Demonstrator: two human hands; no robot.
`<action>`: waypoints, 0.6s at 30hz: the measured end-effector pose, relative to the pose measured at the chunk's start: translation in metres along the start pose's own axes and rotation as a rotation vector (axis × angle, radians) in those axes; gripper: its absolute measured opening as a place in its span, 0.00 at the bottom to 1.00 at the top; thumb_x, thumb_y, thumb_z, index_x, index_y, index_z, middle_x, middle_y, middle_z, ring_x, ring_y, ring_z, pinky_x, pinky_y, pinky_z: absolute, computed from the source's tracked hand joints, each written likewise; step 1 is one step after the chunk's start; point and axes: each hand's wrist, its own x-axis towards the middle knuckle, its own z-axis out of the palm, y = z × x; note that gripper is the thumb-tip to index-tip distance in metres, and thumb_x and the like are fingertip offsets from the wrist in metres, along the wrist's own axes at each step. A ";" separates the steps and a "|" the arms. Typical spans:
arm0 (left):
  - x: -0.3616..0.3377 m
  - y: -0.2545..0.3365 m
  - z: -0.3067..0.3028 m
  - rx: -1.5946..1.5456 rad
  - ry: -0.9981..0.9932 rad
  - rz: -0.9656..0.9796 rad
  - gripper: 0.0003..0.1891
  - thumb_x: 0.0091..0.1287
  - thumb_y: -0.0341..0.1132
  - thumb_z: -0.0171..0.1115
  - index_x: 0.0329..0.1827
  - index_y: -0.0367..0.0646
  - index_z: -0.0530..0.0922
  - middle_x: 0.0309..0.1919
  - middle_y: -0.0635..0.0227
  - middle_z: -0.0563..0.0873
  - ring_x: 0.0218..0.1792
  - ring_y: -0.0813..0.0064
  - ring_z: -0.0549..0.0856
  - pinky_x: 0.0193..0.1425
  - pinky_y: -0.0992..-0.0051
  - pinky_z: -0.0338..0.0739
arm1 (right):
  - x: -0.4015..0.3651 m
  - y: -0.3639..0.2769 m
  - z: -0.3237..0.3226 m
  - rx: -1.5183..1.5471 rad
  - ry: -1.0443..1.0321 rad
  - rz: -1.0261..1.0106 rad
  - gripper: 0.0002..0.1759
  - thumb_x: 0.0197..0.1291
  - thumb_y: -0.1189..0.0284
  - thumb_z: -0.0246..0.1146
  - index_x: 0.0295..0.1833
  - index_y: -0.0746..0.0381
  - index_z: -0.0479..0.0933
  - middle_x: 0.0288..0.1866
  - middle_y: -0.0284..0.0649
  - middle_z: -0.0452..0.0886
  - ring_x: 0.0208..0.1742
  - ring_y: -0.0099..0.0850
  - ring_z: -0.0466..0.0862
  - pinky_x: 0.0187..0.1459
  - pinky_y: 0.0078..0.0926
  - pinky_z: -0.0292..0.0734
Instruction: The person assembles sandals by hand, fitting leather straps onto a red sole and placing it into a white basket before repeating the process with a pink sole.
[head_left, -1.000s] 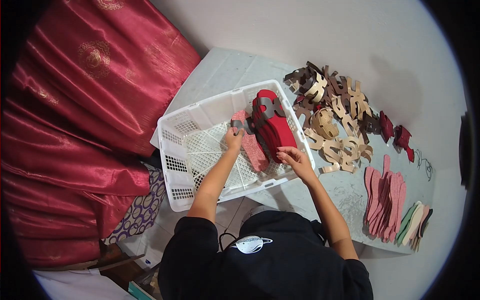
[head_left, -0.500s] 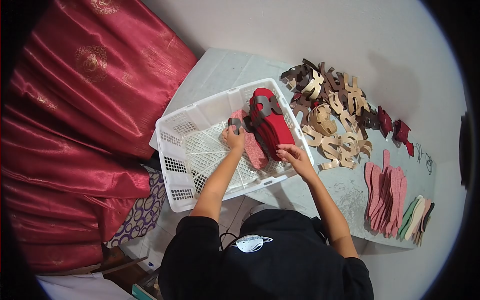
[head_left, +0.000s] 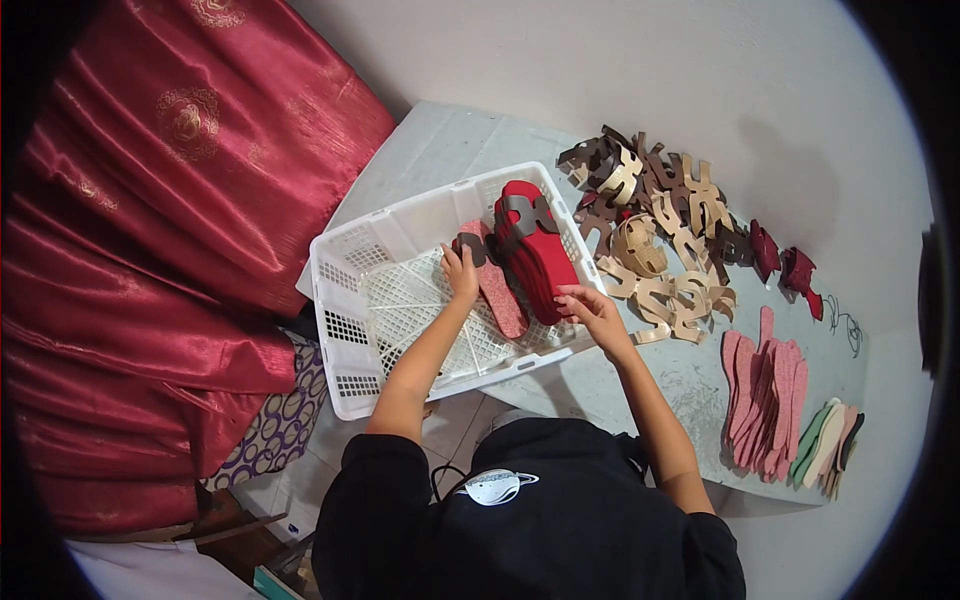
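Note:
A white plastic basket (head_left: 400, 215) holds a stack of red soles (head_left: 540, 262) with grey-brown straps on its far end. Left of that stack lies a pink speckled sole (head_left: 500, 298) with a dark grey-brown strap (head_left: 471, 246) across its upper part. My left hand (head_left: 461, 272) is at the left edge of this strap, fingers closed on it. The near end of the red stack is touched by my right hand (head_left: 590, 305), its fingers partly apart and nothing clearly gripped between them.
Brown and beige straps (head_left: 655, 235) are heaped right of the basket on the pale table (head_left: 450, 135). Dark red straps (head_left: 780, 260), pink soles (head_left: 765, 400) and green, cream and black soles (head_left: 825, 445) lie farther right. A red curtain (head_left: 190, 250) hangs at the left.
The pink sole's strap now lies lower and flatter across it, with my left hand moved slightly left. My right hand stays by the red stack. The whole view has shifted slightly.

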 end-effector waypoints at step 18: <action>0.028 -0.019 0.000 -0.019 -0.095 0.059 0.16 0.66 0.37 0.52 0.45 0.29 0.74 0.35 0.60 0.81 0.36 0.70 0.79 0.47 0.76 0.72 | -0.010 -0.003 -0.014 0.040 -0.021 -0.015 0.16 0.62 0.68 0.55 0.53 0.64 0.72 0.45 0.38 0.79 0.43 0.24 0.79 0.45 0.18 0.72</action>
